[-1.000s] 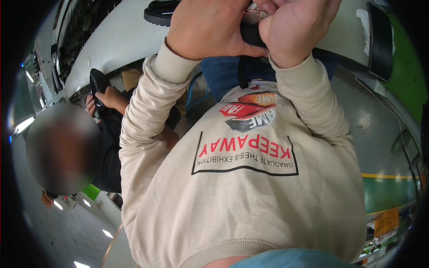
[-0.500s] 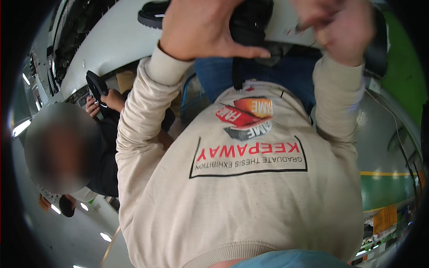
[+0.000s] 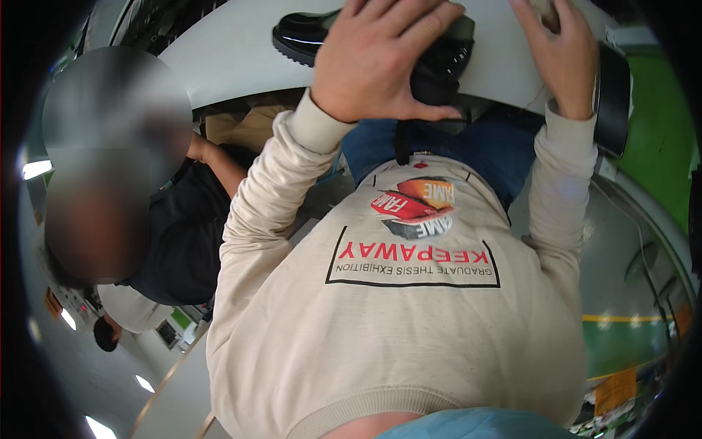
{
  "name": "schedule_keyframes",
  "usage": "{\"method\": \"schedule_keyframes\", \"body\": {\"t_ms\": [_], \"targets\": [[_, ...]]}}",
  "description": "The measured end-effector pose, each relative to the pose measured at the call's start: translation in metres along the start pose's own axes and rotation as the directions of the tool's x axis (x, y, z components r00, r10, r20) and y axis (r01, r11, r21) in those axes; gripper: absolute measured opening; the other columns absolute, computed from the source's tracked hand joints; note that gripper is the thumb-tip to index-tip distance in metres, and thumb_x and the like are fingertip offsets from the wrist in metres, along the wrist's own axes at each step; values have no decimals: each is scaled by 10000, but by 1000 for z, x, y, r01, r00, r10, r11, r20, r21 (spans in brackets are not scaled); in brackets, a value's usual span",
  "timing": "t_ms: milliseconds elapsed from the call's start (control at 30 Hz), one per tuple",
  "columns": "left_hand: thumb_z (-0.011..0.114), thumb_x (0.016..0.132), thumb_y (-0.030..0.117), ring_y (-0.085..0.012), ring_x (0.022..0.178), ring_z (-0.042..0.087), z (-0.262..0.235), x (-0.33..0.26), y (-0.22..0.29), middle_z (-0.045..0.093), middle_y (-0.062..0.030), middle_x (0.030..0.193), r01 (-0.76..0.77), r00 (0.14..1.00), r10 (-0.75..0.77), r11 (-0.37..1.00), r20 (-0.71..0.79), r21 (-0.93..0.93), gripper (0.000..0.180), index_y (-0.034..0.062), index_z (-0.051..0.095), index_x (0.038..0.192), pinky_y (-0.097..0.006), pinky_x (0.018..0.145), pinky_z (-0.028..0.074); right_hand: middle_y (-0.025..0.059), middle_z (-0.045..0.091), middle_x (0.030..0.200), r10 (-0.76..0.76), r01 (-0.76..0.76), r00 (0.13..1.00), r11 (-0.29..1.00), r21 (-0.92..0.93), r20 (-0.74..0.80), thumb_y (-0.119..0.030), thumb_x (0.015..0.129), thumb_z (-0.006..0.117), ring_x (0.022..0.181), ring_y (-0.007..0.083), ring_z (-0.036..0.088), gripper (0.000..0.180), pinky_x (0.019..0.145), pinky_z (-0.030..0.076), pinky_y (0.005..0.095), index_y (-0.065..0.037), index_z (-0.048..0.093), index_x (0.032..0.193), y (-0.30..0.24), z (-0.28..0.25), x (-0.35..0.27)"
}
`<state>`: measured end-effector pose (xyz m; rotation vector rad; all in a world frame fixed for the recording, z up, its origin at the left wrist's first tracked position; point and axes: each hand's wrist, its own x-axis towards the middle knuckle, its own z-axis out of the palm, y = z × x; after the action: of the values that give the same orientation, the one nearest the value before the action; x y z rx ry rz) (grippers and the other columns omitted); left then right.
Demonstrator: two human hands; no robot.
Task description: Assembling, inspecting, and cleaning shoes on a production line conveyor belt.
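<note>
A glossy black shoe with a thick ridged sole lies on the white tabletop at the top of the view. My left hand spans black shoe upper, with the thumb stretched along its near side and the fingers around its far side. Whether both black parts belong to one shoe is hidden under this hand. To the right, my right hand is raised over the table, thumb and forefinger apart at the palm end. The picture's upper edge cuts off its fingertips, so I cannot tell what they hold.
The white table curves across the top. A dark panel stands beside its right end. On my left sits a person in a black top, with another person behind. Green floor shows at right.
The view has shifted, bringing more of the shoe in sight. My right hand has moved up and its fingers have come apart. The neighbour's hands and black item are no longer visible.
</note>
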<state>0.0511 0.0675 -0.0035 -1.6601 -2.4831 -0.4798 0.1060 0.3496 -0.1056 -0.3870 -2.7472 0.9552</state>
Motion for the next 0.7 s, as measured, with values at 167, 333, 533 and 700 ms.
{"method": "schedule_keyframes", "body": {"t_ms": [167, 333, 533, 700], "targets": [[990, 599, 587, -362, 1405, 573, 10, -22, -11, 641, -134, 1453, 17, 996, -16, 1000, -84, 8, 1105, 99, 615, 1517, -536, 1236, 401, 79, 674, 1379, -376, 317, 905, 908, -273, -199, -377, 880, 894, 1243, 346, 647, 519, 1064, 461, 493, -189, 753, 1343, -23, 7, -20], [980, 541, 582, -360, 1415, 544, 4, -37, -6, 611, -144, 1449, 23, 994, -29, 998, -105, -55, 1169, 82, 576, 1517, -616, 1251, 344, 158, 659, 1399, -340, 361, 899, 932, 25, -276, -242, 883, 893, 1309, 401, 619, 565, 1137, 438, 500, -98, 709, 1397, -88, 1, -61], [991, 667, 605, -424, 1473, 539, 5, -51, -7, 621, -175, 1501, -79, 901, -105, 914, -420, -398, 1080, 44, 605, 1504, -621, 1251, 389, 172, 571, 1560, -246, -32, 954, 478, 878, 169, -195, 1006, 786, 1473, 249, 531, 767, 1250, 390, 397, 18, 422, 1647, -108, 47, -54], [946, 842, 341, -350, 1396, 611, -15, -75, -53, 681, -176, 1423, 53, 610, -435, 856, -663, -514, 692, 20, 679, 1394, -459, 1201, 451, 164, 639, 1514, -176, -225, 941, 310, 924, 288, -148, 1028, 734, 1402, 243, 608, 655, 1214, 442, 377, 58, 499, 1603, -125, 61, -52]]}}
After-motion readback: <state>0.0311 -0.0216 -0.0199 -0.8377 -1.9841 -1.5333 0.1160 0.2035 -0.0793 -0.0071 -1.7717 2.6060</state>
